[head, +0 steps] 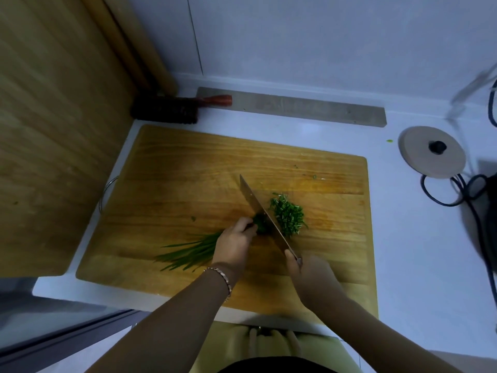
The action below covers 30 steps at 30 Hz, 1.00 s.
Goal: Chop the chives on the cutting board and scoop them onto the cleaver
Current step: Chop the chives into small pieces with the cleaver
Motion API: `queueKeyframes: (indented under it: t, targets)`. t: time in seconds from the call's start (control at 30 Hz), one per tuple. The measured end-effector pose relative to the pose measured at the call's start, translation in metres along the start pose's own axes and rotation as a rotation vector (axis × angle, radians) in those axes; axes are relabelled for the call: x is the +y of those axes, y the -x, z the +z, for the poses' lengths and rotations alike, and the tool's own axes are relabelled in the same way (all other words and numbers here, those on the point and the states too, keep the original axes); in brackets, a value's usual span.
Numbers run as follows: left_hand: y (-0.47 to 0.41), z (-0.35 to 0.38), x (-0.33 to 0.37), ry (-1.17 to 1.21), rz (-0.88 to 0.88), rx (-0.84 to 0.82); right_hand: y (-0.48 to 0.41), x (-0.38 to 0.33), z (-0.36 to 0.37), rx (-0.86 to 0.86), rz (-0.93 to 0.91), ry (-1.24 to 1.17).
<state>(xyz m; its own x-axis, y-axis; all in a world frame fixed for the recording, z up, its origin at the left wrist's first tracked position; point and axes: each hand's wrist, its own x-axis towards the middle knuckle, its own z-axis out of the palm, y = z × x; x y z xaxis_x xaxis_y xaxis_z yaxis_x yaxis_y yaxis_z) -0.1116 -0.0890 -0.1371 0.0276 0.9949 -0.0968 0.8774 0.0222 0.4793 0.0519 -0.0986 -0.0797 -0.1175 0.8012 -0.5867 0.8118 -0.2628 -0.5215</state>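
Gripping a steel cleaver (265,214), the right hand (309,275) chops; the left hand (234,243) pinches bundled chives (193,251) on a wooden cutting board (188,162).

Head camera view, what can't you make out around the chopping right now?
- Handle of the cleaver: head view, hidden inside the grip of the right hand.
- Cutting end of the uncut chives: head view, mostly covered by the left hand and the blade.
- The dark object with cables: head view, cut off by the right edge and blurred.
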Motion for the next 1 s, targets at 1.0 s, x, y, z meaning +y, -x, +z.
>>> queueKeyframes:
  t: [1.0]
  targets:
    - [0.005,0.002,0.006,-0.124,0.051,-0.019,0.006,-0.006,-0.019,-0.016,-0.011,-0.057]
